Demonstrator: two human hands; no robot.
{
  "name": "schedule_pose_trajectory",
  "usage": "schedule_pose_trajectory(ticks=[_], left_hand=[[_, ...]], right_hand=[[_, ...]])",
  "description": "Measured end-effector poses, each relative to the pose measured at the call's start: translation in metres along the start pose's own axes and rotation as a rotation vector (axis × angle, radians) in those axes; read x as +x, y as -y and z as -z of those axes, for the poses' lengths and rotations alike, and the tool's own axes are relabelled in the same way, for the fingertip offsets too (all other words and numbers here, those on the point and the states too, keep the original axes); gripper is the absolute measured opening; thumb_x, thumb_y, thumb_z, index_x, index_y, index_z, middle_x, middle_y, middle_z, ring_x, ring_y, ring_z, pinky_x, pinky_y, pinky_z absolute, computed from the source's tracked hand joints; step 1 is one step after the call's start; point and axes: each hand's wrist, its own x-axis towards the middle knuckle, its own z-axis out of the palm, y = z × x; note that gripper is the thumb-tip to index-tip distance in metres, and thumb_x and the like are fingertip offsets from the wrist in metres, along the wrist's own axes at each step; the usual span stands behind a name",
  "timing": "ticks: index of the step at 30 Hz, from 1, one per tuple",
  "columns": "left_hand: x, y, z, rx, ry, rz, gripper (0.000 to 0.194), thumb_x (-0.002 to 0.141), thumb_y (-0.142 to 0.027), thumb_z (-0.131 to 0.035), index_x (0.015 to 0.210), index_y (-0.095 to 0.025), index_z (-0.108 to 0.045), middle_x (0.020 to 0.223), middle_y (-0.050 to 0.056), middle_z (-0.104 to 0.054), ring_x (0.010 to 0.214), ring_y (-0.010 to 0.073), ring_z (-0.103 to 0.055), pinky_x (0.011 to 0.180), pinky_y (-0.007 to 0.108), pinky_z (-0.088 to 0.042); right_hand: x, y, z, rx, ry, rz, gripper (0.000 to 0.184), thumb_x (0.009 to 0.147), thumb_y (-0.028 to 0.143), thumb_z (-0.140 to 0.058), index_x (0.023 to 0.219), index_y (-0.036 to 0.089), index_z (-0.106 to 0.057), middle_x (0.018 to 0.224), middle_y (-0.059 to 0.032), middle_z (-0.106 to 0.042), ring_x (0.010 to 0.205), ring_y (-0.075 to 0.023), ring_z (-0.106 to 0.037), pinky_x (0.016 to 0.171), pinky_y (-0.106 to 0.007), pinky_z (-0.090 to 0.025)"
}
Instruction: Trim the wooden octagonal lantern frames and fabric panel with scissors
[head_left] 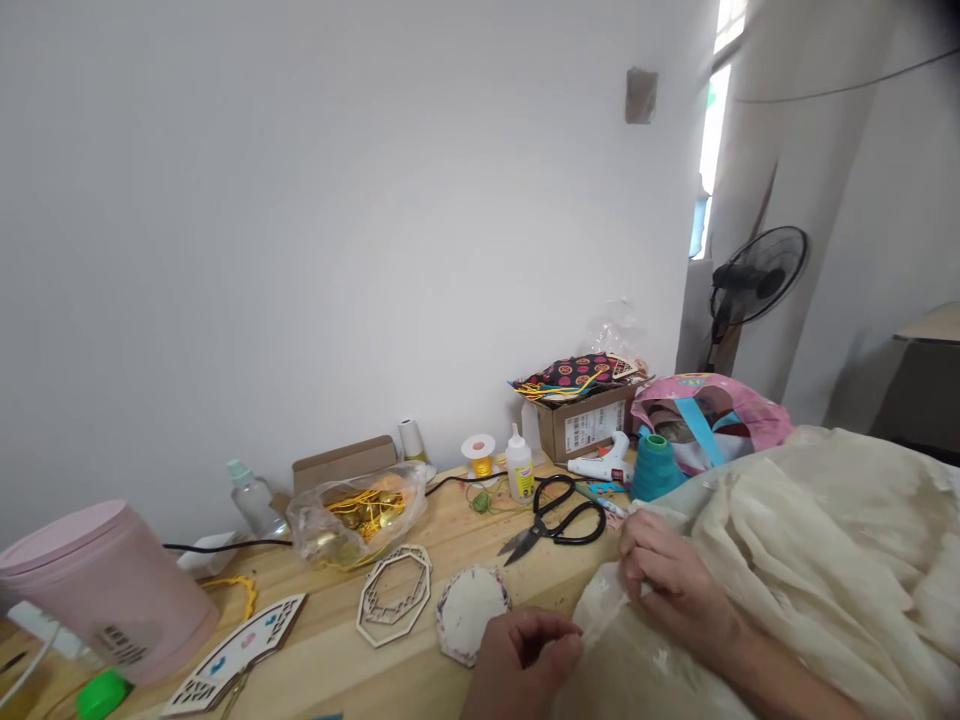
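A large clear plastic bag [611,600] with cream-coloured cloth [795,520] bunched in it fills the lower right. My right hand [675,580] has its fingers closed on the bag's edge, close to a teal thread cone [654,468]. Lower down, my left hand [525,655] is curled, thumb and forefinger pinched at the bag's near left edge. Just left of that hand lies a white octagonal piece [471,610] with a patterned rim. Black-handled scissors [555,522] rest open on the table beyond my hands.
Along the wall are a glue bottle [519,470], a yellow thread spool [480,458], a glue gun [604,462] and a filled cardboard box [589,422]. Leftward are an octagonal wooden frame [395,597], a bag of gold pieces [360,515], a fan-shaped panel [236,655] and a pink bin [112,590].
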Motion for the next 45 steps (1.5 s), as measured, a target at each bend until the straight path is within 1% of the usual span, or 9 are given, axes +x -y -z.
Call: schedule_pose_trajectory(ticks=[10, 15, 20, 25, 29, 35, 38, 40, 45], left_hand=[[-0.008, -0.019, -0.005, -0.023, -0.102, -0.105, 0.018, 0.051, -0.032, -0.072, 0.055, -0.015, -0.066, 0.052, -0.001, -0.055, 0.054, 0.0127, -0.046, 0.052, 0.023, -0.032], [-0.009, -0.023, -0.004, -0.011, -0.029, -0.311, 0.01, 0.054, -0.028, -0.071, 0.05, -0.019, -0.071, 0.044, -0.003, -0.036, 0.046, 0.0093, -0.035, 0.047, 0.024, -0.023], [-0.007, -0.018, -0.001, 0.03, -0.023, -0.363, 0.008, 0.056, -0.027, -0.069, 0.053, -0.02, -0.072, 0.048, -0.005, -0.031, 0.046, 0.0077, -0.032, 0.045, 0.023, -0.021], [-0.004, -0.008, 0.003, 0.16, 0.07, -0.42, 0.015, 0.066, -0.029, -0.062, 0.059, -0.02, -0.072, 0.051, -0.004, -0.032, 0.048, 0.0082, -0.037, 0.046, 0.022, -0.027], [-0.004, -0.005, 0.005, 0.198, 0.072, -0.427, 0.019, 0.07, -0.029, -0.059, 0.06, -0.021, -0.072, 0.054, -0.004, -0.032, 0.05, 0.0095, -0.042, 0.047, 0.022, -0.031], [-0.005, -0.014, 0.004, 0.162, 0.076, -0.628, 0.019, 0.064, -0.012, -0.061, 0.047, -0.016, -0.069, 0.067, 0.003, -0.049, 0.053, 0.0088, -0.046, 0.049, 0.021, -0.032], [-0.008, -0.021, 0.004, 0.086, 0.11, -0.564, 0.022, 0.059, -0.002, -0.056, 0.045, -0.015, -0.065, 0.082, 0.007, -0.061, 0.061, 0.0122, -0.054, 0.056, 0.023, -0.036], [-0.011, -0.025, 0.003, 0.058, 0.123, -0.501, 0.025, 0.058, 0.001, -0.049, 0.048, -0.015, -0.064, 0.08, 0.006, -0.064, 0.07, 0.0157, -0.056, 0.064, 0.024, -0.037], [-0.013, -0.025, -0.001, -0.088, -0.02, -0.238, 0.008, 0.064, -0.014, -0.051, 0.057, -0.016, -0.056, 0.064, 0.001, -0.06, 0.063, 0.0137, -0.05, 0.059, 0.022, -0.034]], right_hand=[[-0.006, 0.0, 0.003, -0.173, -0.141, -0.04, 0.021, 0.067, 0.001, -0.038, 0.061, 0.021, -0.039, 0.052, 0.0028, -0.041, 0.054, -0.0138, -0.038, 0.049, -0.026, -0.026], [-0.008, 0.0, 0.002, -0.152, -0.173, -0.041, 0.026, 0.069, -0.002, -0.034, 0.056, 0.02, -0.03, 0.052, 0.0025, -0.039, 0.054, -0.0134, -0.036, 0.05, -0.027, -0.024], [-0.01, -0.003, 0.001, -0.144, -0.185, -0.012, 0.03, 0.076, 0.002, -0.032, 0.054, 0.02, -0.025, 0.051, 0.0027, -0.036, 0.052, -0.013, -0.033, 0.049, -0.027, -0.022], [-0.011, -0.003, 0.0, -0.139, -0.167, 0.01, 0.031, 0.081, 0.006, -0.031, 0.054, 0.019, -0.023, 0.05, 0.0026, -0.035, 0.051, -0.0131, -0.032, 0.048, -0.027, -0.02], [-0.011, -0.002, 0.0, -0.141, -0.154, 0.02, 0.033, 0.084, 0.008, -0.026, 0.053, 0.019, -0.022, 0.049, 0.0023, -0.034, 0.051, -0.0131, -0.031, 0.047, -0.027, -0.02], [-0.01, -0.002, 0.0, -0.126, -0.126, 0.024, 0.033, 0.084, 0.009, -0.027, 0.053, 0.019, -0.021, 0.049, 0.0024, -0.034, 0.05, -0.0132, -0.031, 0.047, -0.027, -0.02], [-0.009, -0.001, -0.002, -0.116, -0.103, 0.021, 0.031, 0.079, 0.007, -0.035, 0.053, 0.019, -0.022, 0.051, 0.0026, -0.035, 0.052, -0.0131, -0.033, 0.048, -0.027, -0.02], [-0.007, 0.001, -0.003, -0.096, -0.071, 0.015, 0.027, 0.074, 0.007, -0.039, 0.054, 0.02, -0.025, 0.054, 0.0021, -0.038, 0.054, -0.0133, -0.035, 0.049, -0.027, -0.022], [-0.006, 0.005, -0.004, 0.059, 0.135, -0.017, 0.011, 0.064, 0.01, -0.044, 0.07, 0.02, -0.042, 0.067, -0.002, -0.049, 0.067, -0.0169, -0.043, 0.059, -0.031, -0.033]])
